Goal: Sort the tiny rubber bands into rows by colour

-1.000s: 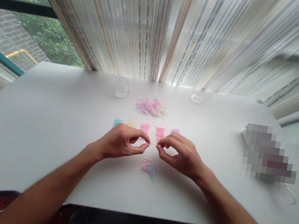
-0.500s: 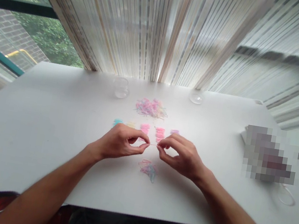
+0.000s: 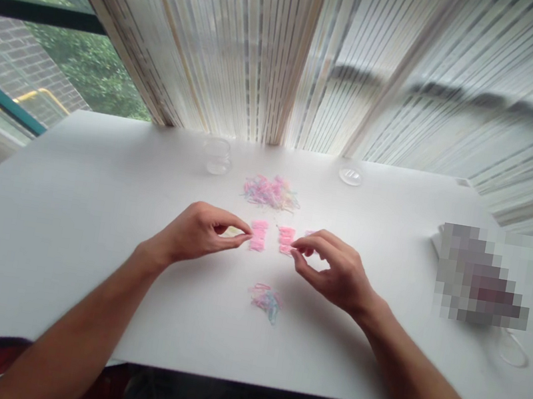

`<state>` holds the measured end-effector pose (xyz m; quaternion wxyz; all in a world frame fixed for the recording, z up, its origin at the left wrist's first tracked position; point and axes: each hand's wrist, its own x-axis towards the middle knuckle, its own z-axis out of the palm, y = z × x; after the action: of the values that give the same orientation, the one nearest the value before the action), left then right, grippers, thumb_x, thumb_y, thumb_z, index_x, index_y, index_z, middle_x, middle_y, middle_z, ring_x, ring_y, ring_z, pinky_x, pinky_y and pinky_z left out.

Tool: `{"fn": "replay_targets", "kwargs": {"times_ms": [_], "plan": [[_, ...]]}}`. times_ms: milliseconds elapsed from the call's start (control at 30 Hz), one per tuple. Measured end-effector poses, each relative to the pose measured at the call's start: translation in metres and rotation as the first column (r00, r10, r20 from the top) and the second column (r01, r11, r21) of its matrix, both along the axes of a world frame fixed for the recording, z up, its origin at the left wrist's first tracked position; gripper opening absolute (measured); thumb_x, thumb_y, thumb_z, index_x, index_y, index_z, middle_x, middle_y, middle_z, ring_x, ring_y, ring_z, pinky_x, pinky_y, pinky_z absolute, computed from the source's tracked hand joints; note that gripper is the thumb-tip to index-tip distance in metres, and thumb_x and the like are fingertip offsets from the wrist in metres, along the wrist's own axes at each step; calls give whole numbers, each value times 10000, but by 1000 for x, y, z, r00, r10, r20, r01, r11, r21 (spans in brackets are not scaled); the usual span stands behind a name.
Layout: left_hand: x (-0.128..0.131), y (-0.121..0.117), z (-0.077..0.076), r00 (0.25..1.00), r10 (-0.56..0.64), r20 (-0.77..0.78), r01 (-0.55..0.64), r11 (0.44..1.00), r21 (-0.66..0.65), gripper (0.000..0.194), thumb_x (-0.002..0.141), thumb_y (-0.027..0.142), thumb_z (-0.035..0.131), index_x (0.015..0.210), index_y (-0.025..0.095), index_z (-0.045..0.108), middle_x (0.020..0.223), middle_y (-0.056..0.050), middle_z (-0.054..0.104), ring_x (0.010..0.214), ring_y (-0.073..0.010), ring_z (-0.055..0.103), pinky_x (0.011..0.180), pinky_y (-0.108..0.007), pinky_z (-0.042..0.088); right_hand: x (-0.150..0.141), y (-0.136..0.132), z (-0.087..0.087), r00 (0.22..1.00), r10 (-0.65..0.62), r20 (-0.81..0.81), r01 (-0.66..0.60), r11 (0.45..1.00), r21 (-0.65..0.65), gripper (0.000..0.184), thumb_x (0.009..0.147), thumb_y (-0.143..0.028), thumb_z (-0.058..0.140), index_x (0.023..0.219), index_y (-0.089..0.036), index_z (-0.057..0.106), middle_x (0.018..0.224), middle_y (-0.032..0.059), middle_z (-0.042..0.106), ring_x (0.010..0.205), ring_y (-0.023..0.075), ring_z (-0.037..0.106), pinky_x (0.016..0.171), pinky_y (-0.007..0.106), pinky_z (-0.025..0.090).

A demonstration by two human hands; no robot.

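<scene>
While bright pink stacks (image 3: 258, 236) lie layered, the left hand (image 3: 195, 230) and right hand (image 3: 337, 266) pinch beside them, any contents unclear.

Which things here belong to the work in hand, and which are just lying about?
Job, apparently: left hand, right hand, left pink row, right pink row, yellow row, purple row, larger band pile, smaller band pile.
Lying about, apparently: clear container, clear lid, pixelated object.

Band rows (image 3: 258, 236) between two piles (image 3: 272, 191)

2 pink columns of thin strands (image 3: 259, 235) lie side by side (slightly apart), neatly layered crosswise.
</scene>
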<state>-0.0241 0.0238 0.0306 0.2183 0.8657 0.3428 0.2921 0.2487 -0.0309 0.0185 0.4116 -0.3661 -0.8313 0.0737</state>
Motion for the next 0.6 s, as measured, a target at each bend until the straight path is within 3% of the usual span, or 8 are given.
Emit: {"fn": "replay_targets", "kwargs": {"times_ms": [167,300,433,600], "plan": [[-26,19,-2,994,89,-67,-100,980,-172,210,834,337,740,884,156,834,521,31,547,482,-65,310,437,-200,253,4,4,-2,1000,-25,-10,25,1000,14,117,935,-114,579,920,-192,665,765,31,671,658,144,610,613,269,531],[-31,22,-2,992,128,-3,-127,979,-157,217,820,344,764,877,149,838,468,40,502,466,-66,265,416,-213,217,3,5,-4,1000,-20,-2,20,1000,3,127,939,-131,574,924,-199,680,744,25,658,650,146,605,609,275,533],[-16,12,1,992,51,115,-38,993,-112,171,836,287,767,896,141,833,539,9,621,471,-62,293,418,-202,247,-2,3,-6,999,-7,-33,7,1000,1,110,940,-143,602,993,-200,680,777,27,678,659,140,612,624,268,546],[18,-11,3,961,-144,235,148,989,1,125,862,241,759,875,131,818,578,0,657,473,-54,341,440,-184,300,-10,-1,-5,998,46,-42,-45,999,18,141,920,-208,689,1056,-176,669,800,45,676,702,156,636,638,272,548]]}}
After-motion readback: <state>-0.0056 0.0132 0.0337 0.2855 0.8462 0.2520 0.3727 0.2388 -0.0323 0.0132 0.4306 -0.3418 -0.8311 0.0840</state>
